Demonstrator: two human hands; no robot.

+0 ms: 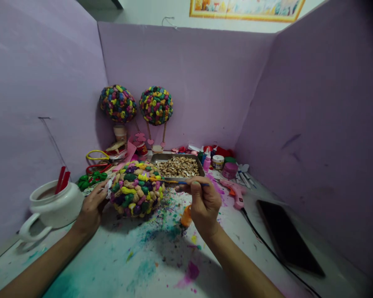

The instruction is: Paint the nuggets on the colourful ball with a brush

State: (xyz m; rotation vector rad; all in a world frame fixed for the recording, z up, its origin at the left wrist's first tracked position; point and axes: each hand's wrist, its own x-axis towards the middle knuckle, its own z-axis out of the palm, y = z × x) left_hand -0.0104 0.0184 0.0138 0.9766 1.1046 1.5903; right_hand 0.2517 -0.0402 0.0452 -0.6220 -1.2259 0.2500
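Observation:
A ball covered in peanut shells (137, 189), many of them painted yellow, green, purple and pink and others bare tan, sits at the middle left of the table. My left hand (95, 205) holds its left side, the fingers partly hidden behind it. In my right hand (203, 203) a thin paintbrush (180, 182) with a blue handle is pinched, and its tip meets the ball's right side near an orange patch. An orange paint bottle (186, 216) stands just left of my right wrist, partly covered by the hand.
Behind the ball lies a metal tray (202, 167) of shell pieces. Two finished-looking coloured balls (156, 106) stand at the back wall. A white mug (57, 207) is at left; a pink glue gun (238, 194), paint jars (230, 170) and a black phone (289, 236) are at right.

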